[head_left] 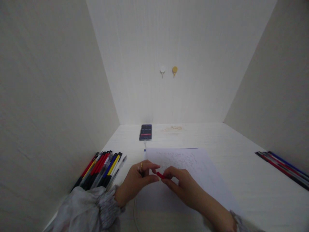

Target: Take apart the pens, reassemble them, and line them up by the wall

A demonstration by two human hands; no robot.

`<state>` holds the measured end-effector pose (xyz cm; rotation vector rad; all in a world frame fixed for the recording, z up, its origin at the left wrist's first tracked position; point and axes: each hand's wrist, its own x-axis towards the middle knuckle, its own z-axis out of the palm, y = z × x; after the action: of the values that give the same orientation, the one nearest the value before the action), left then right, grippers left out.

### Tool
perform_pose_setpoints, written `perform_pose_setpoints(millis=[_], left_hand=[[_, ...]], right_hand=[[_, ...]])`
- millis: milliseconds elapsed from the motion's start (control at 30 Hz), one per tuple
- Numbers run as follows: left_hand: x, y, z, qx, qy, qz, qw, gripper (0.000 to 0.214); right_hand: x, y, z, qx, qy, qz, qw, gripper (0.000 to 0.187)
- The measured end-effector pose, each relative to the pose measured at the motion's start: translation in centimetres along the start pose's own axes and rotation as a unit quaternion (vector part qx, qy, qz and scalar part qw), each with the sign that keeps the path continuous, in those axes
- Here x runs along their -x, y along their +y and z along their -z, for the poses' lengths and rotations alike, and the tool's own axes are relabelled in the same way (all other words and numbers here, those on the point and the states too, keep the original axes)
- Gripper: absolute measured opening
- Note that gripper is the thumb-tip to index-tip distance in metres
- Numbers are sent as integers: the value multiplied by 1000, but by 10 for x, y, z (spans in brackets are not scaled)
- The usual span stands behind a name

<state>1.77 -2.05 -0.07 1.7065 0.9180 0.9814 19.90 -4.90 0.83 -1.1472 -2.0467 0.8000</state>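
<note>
My right hand (182, 185) pinches a small red piece (160, 175), which looks like a pen cap, between thumb and forefinger. Facing it, my left hand (137, 178) has its thumb and forefinger a little apart at the piece's left end. Something dark (140, 171) shows by the curled fingers of the left hand, which has a ring on it; its kind is unclear. Both hands are above a sheet of paper (200, 183) covered with handwriting on its upper part.
Several pens (101, 169) in red, black, yellow and blue lie side by side at the left. More pens (285, 169) lie along the right wall. A phone-like device (145, 132) with a white cable stands at the back. Two hooks, one white (162, 70) and one yellow (174, 70), are on the back wall.
</note>
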Motion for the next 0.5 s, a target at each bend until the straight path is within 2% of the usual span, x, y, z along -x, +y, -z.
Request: perform_pose_setpoints(millis=[133,233,333,500], left_hand=[[3,0,-1,-31,16,2,999,36],[5,-3,-3,-31,15,-11,999,22],[5,-5,-3,-52,38,-26,998,7],[3,-3,-3,-135,48,-59,988,9]], right_hand=[[-1,-1,0,-10,42,5,999,11],[-2,0,0,-16,75,2,997,12],[-2,0,1,-13,102,-4,995,11],[-2,3,2,9,126,2,992,8]])
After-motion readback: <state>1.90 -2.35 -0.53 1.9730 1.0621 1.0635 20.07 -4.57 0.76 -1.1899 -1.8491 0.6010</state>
